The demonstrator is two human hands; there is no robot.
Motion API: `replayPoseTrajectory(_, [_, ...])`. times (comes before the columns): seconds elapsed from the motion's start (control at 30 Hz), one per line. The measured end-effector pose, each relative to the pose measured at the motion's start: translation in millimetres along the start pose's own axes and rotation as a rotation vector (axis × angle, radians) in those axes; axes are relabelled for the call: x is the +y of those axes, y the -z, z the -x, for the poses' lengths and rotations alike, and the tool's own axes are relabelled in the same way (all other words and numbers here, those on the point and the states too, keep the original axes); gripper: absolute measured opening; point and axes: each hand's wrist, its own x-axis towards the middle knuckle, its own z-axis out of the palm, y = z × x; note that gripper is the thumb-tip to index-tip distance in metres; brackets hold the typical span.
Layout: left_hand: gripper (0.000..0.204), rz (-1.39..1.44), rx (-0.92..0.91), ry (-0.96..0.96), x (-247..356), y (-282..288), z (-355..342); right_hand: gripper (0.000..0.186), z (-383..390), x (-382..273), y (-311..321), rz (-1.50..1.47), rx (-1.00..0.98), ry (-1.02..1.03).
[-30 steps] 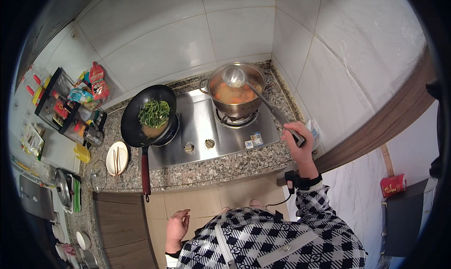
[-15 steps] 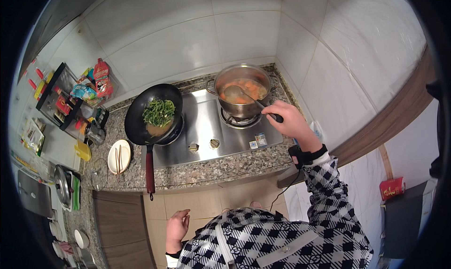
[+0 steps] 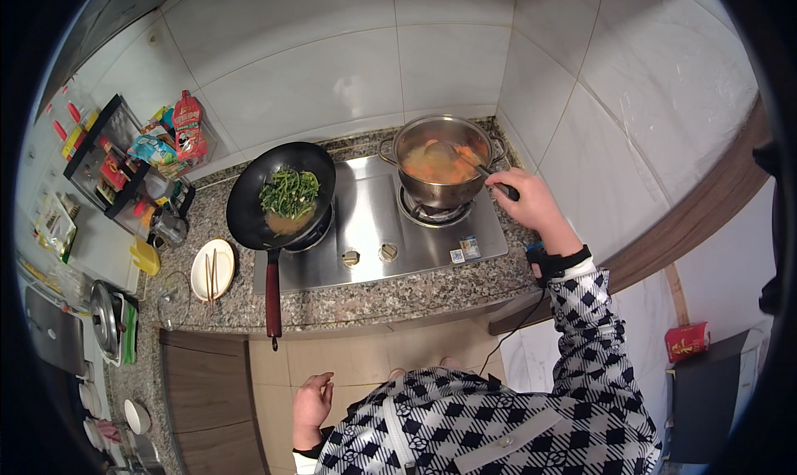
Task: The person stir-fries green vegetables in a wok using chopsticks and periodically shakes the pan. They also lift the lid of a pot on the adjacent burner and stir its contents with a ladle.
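My right hand point(image 3: 531, 203) is closed round the black handle of a ladle point(image 3: 480, 168). The ladle slopes down over the rim of a two-handled steel pot point(image 3: 442, 194), and its bowl is in the soup point(image 3: 432, 171) among orange pieces that look like carrot. The pot stands on the right burner of the steel gas stove point(image 3: 365, 214). On the left burner a black wok point(image 3: 245, 201) holds cooked leafy greens point(image 3: 290, 194), its dark red handle toward me. Low at my side hangs my left hand point(image 3: 313, 404), with nothing in it and its fingers loosely bent.
Left of the wok, chopsticks point(image 3: 212, 269) lie across a white oval plate point(image 3: 199, 286) beside a clear glass lid point(image 3: 173, 301). A black rack point(image 3: 116, 172) with packets and bottles stands along the left wall. Tiled walls close in behind and right of the stove.
The ladle's bowl has moved rightward in the pot and sunk lower into the soup, my right hand moving with it. The whole view has shifted slightly. My left hand stays low.
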Motion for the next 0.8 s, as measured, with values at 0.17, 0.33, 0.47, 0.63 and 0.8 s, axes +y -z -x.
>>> replayPoseTrajectory(0.17, [0.02,0.017,0.004,-0.006,-4.1,0.8,-2.3,0.019,-10.0,-20.5,16.4,-0.107,0.014,-0.165])
replayPoseTrajectory(0.33, [0.02,0.024,0.004,-0.023,-5.9,2.8,-2.6,0.019,-21.8,-39.9,26.5,-0.142,0.024,-0.242])
replayPoseTrajectory(0.47, [0.02,0.028,-0.002,-0.001,-6.2,4.7,0.2,0.02,-29.1,-44.8,15.2,-0.241,0.0,-0.377])
replayPoseTrajectory(0.63, [0.02,0.031,0.019,0.001,-10.0,5.6,4.1,0.018,-30.0,-36.8,-10.1,-0.352,0.0,-0.361])
replayPoseTrajectory(0.8, [0.019,0.022,0.03,0.007,-14.3,5.5,8.8,0.017,-25.2,-25.7,-23.8,-0.106,0.056,-0.034])
